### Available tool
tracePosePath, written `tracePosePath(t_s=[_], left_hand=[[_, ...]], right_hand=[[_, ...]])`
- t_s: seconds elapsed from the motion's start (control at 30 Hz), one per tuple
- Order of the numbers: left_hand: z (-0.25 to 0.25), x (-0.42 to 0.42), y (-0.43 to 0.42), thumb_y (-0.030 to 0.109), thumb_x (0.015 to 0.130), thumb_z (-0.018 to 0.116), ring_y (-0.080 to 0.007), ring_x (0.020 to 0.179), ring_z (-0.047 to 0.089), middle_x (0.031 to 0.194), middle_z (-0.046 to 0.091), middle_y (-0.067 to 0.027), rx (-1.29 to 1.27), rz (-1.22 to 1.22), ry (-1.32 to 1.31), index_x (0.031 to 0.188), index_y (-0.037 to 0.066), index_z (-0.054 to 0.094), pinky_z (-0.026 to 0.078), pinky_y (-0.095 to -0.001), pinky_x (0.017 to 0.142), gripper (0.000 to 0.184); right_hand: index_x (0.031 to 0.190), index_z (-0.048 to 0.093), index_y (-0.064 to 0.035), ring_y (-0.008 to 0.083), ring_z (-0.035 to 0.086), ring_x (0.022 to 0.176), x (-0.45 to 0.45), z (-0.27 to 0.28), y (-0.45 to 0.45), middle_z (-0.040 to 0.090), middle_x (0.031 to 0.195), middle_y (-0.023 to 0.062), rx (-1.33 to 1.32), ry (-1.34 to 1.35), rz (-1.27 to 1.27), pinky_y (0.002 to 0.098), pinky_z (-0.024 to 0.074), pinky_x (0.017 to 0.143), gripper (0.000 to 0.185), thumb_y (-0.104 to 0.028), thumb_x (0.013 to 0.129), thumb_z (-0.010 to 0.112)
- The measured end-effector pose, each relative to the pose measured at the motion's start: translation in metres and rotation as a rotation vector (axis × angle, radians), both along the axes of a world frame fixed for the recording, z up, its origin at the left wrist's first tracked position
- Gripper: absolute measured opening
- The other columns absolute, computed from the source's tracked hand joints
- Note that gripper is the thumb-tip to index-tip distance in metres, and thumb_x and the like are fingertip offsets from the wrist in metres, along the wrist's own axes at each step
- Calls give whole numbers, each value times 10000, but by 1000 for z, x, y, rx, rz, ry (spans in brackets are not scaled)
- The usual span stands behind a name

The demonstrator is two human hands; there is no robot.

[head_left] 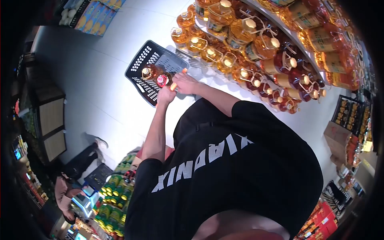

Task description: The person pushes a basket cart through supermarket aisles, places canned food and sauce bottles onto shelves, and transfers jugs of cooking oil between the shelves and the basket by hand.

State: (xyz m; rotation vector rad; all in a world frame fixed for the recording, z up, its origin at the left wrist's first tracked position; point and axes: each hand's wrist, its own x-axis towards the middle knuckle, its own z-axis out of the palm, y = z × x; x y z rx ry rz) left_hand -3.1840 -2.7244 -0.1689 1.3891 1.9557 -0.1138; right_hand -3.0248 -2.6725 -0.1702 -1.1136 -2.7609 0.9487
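Observation:
A dark basket [140, 56] with slotted sides stands upper left of centre, over the pale floor. Inside it are a bottle with a pale cap [147, 72] and a bottle with a red cap [162, 80]. Orange parts of the handle [173, 86] show along the basket's near edge. My left hand [166, 96] is closed round the handle at its lower left. Beside it, my right hand [186, 83] is closed on the same handle, further up and right. Fingers of both hands are partly hidden.
Rows of large amber oil bottles [239, 32] fill the upper right, close to the basket. Green-labelled bottles [114, 188] are stacked at lower left. Another person [66, 194] is at the far lower left. Boxes [94, 18] stand at the top left.

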Motion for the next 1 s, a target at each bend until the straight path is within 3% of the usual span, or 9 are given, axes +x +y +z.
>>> tracePosePath(t_s=[0.1,0.2,0.4,0.53,0.67,0.73,0.9,1.0], left_hand=[[18,31,-19,304,767,687,-386,999,685,1020,708,-250,-7,39,19,1033,17,729,541,-455,883,394],[21,51,-36,318,761,698,-389,1006,681,1030,703,-256,36,70,-13,1036,23,730,538,-457,891,405],[14,91,-80,375,787,692,-411,989,679,1005,699,-275,124,17,-56,981,10,734,536,-477,877,416],[-3,110,-102,410,792,692,-430,1006,671,1009,684,-309,141,23,-32,1000,-61,698,536,-483,890,515],[-4,137,-118,365,796,666,-448,1028,657,1029,668,-337,40,51,30,1020,-81,676,535,-486,890,499],[-9,150,-125,335,788,654,-441,970,675,962,693,-296,77,66,34,992,-66,689,535,-487,840,452],[-20,185,-137,343,813,677,-434,886,693,856,689,-296,151,71,-48,930,-95,676,535,-484,751,453],[-19,194,-142,309,830,693,-407,838,708,834,693,-283,199,73,4,937,-111,669,531,-465,691,434]], right_hand=[[1317,496,-23,344,405,1366,44,11,-35,457,1394,199,96,157,-66,425,417,1076,580,-132,777,677],[1455,376,-41,343,362,1407,68,27,-54,379,1480,200,47,103,-92,408,371,1140,747,-114,774,675],[1479,350,-40,335,329,1434,115,39,-95,325,1543,177,-3,97,-99,422,365,1145,768,-73,774,651],[1504,315,-43,335,312,1447,138,41,-120,318,1554,181,-23,101,-100,419,355,1154,786,-80,785,632],[1501,320,-42,323,324,1443,167,36,-130,321,1558,177,-27,57,-53,413,359,1156,765,-130,806,628],[1495,329,-41,315,326,1442,181,38,-134,317,1561,170,-83,40,-52,413,361,1154,753,-147,813,629],[1257,534,-8,375,602,1137,273,27,-132,633,1183,197,-181,142,-74,462,496,969,535,-258,803,668],[1213,582,5,351,596,1168,338,17,-130,628,1212,212,-254,-81,-194,468,504,961,515,-303,810,667]])
